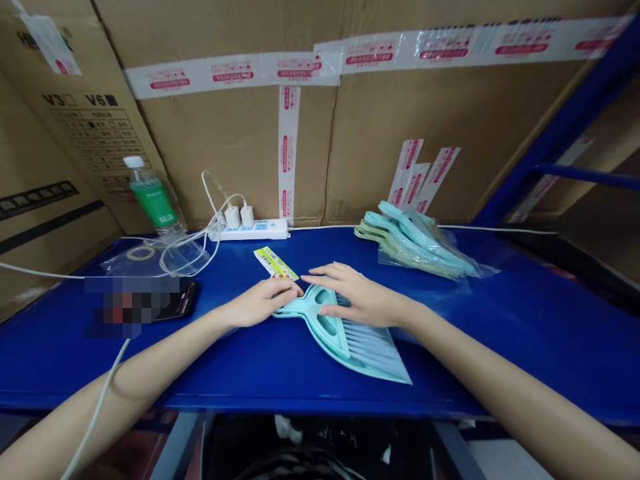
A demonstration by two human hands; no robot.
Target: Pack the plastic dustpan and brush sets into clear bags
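Observation:
A light-blue hand brush [373, 340] with pale bristles lies nested on a matching dustpan [325, 343], both flat on the blue table with their handles to the left. My left hand [263, 301] is closed around the handle end. My right hand [360, 293] rests over the brush head, its fingers spread and the thumb near one of the holes. Just beyond my left fingers lies a yellow-green and white printed tag [274, 261], its lower end close to my fingertips. Whether it is attached to the set I cannot tell.
At the back right are several bagged brush-and-dustpan sets [420, 243]. A white power strip [255, 230] with plugs and cables stands at the back. On the left are a green-labelled bottle [155, 200] and a black phone-like device [180, 301], partly blurred out. Cardboard boxes [230, 147] wall the rear.

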